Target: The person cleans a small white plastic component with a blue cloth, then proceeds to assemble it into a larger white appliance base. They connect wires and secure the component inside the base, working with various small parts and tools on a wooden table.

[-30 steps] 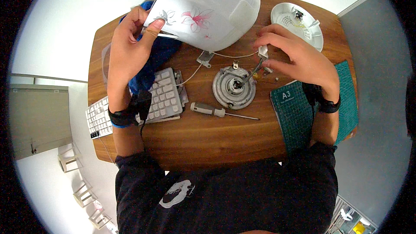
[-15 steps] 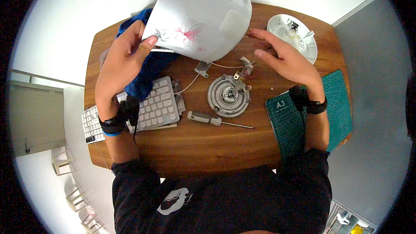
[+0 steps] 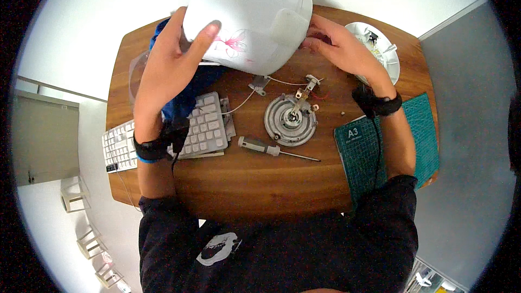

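A white rice cooker shell printed with grey and pink flowers is held tilted over the far side of the table. My left hand grips its left rim, thumb on the outside and fingers hidden behind it. At its right edge my right hand has closed, fingertips partly hidden by the shell. Below lies a round metal heating plate with a bracket and wires attached. A small metal part on a white wire is left of it. A screwdriver with a grey and white handle lies nearer me.
A white slotted base cover rests at the far right. A green cutting mat lies under my right forearm. On the left are a white keyboard and a dark blue cloth. A wall stands behind the table.
My right hand has moved up and left from beside the shell onto its right edge. My left thumb has shifted onto the shell's printed face. The shell has turned slightly and moved left.
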Demonstrator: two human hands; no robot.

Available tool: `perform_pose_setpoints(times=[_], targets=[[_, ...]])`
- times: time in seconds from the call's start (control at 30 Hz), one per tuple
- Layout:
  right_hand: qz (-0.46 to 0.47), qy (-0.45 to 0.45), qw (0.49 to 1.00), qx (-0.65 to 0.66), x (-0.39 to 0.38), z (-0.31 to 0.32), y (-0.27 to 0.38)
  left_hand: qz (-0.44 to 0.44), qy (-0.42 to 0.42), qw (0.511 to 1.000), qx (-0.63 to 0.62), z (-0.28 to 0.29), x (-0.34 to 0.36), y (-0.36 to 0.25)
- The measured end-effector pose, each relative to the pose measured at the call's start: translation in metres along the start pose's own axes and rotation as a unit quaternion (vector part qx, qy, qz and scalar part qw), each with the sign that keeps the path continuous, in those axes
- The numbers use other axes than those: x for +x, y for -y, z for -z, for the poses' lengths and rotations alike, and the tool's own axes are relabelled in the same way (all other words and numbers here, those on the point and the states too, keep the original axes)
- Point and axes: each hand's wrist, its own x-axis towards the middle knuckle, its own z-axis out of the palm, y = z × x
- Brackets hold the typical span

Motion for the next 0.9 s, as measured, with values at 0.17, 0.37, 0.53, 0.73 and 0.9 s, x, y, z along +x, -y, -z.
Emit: perform_pose_setpoints(times=[0.17, 0.37, 0.53, 0.73, 0.9], targets=[[0.018, 0.038, 0.999, 0.027, 0.017, -0.002, -0.018, 0.069, 0.004, 0.996, -0.052, 0.005, 0.006, 0.017], [0.048, 0.077, 0.996, -0.02, 0.034, 0.007, -0.024, 0.103, 0.003, 0.984, -0.144, 0.016, 0.006, 0.043], [0.021, 0.084, 0.996, -0.027, 0.023, 0.021, -0.026, 0.147, -0.018, 0.964, -0.219, 0.026, 0.008, 0.06], [-0.018, 0.051, 0.997, -0.054, -0.01, 0.036, -0.031, 0.161, -0.025, 0.962, -0.22, 0.026, 0.015, 0.057], [-0.175, 0.071, 0.98, -0.061, -0.039, 0.064, -0.047, 0.172, -0.057, 0.956, -0.23, 0.028, 0.016, 0.068]])
